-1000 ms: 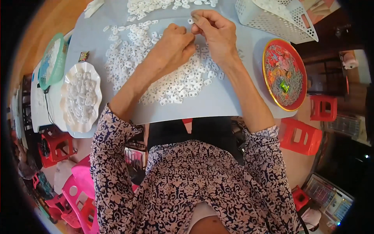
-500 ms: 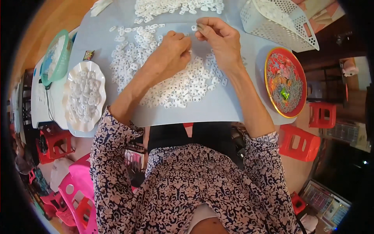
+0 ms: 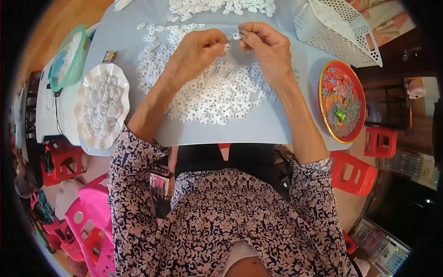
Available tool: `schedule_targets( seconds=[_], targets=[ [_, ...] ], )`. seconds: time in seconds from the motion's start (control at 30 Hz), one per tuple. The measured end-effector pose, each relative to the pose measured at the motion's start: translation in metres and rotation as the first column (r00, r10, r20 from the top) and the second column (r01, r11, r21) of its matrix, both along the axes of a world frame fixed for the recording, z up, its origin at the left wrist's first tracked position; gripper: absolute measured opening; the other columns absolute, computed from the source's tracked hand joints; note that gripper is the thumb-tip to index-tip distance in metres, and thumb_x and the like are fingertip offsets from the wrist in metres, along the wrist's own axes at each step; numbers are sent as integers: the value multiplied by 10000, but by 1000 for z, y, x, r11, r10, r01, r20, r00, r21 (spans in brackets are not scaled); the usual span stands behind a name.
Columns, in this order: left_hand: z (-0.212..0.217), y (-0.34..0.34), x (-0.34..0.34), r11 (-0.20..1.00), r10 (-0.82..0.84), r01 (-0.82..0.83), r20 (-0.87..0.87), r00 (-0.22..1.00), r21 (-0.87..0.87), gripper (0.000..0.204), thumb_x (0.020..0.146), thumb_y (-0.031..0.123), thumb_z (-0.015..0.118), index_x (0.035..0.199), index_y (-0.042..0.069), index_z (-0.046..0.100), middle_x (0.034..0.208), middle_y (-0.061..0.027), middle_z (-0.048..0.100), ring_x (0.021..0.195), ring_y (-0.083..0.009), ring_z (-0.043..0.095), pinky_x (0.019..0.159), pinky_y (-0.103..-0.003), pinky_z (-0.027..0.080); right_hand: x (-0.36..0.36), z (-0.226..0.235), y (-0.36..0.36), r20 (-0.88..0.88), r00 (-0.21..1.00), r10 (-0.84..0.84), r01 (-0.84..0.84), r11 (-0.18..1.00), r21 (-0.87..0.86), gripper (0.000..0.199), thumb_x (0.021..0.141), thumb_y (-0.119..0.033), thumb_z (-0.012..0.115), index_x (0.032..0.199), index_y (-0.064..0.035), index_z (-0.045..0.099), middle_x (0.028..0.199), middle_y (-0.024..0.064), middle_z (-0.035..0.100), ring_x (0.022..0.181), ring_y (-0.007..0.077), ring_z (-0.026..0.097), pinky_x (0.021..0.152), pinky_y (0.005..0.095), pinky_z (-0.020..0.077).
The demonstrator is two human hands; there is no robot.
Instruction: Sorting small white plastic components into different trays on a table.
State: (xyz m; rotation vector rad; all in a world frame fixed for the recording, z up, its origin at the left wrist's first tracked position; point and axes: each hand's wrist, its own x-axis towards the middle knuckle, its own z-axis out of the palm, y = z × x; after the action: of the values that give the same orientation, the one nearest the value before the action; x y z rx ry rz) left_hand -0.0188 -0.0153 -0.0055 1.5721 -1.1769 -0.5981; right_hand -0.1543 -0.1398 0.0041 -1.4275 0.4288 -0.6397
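Pinched in the left hand (image 3: 198,48) was one white piece (image 3: 226,47); the right hand (image 3: 269,45) pinched a second piece (image 3: 237,36). Both were near the far side of the loose pile (image 3: 217,99), the second slightly farther past it and rightward, apart from the first; I couldn't tell their long axes. Pieces in the pile defied counting. Left of it sat one scalloped plate (image 3: 125,94); right, one red tray (image 3: 355,81); farther left, one green basket (image 3: 83,55); beyond rightward, one perforated basket (image 3: 318,39); straight beyond, one heap (image 3: 221,5).
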Motion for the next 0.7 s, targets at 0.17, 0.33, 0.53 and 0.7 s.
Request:
schedule_targets(
  seconds=[0.17,0.33,0.53,0.7],
  targets=[
    [11,2,3,986,-12,-21,199,980,163,163,868,122,548,918,-17,615,787,-44,607,731,-115,547,664,-270,432,-1,0,-2,2,1000,-3,3,1000,1,176,880,-76,612,1025,17,643,838,39,638,731,96,583,696,231,476],
    [12,-7,4,995,100,-100,213,972,-13,214,880,176,507,871,-5,621,726,-45,609,658,-116,500,598,-276,411,-1,-1,-3,20,1000,6,-6,1000,-12,172,883,-75,604,1025,15,643,826,38,635,733,99,577,704,237,477],
    [21,-12,0,996,43,-46,-54,998,-70,268,871,234,501,799,8,626,672,-19,600,625,-87,499,542,-245,384,1,2,2,29,999,31,-29,998,-60,173,853,-33,621,1019,12,636,834,49,656,730,89,604,691,217,510],
    [17,-13,-1,997,53,-57,-75,996,-59,270,877,256,514,804,25,634,686,-5,598,644,-78,505,583,-232,391,2,4,5,17,998,62,-60,993,-100,179,858,-31,616,1031,14,618,847,55,656,757,95,619,697,229,523]
  ],
)
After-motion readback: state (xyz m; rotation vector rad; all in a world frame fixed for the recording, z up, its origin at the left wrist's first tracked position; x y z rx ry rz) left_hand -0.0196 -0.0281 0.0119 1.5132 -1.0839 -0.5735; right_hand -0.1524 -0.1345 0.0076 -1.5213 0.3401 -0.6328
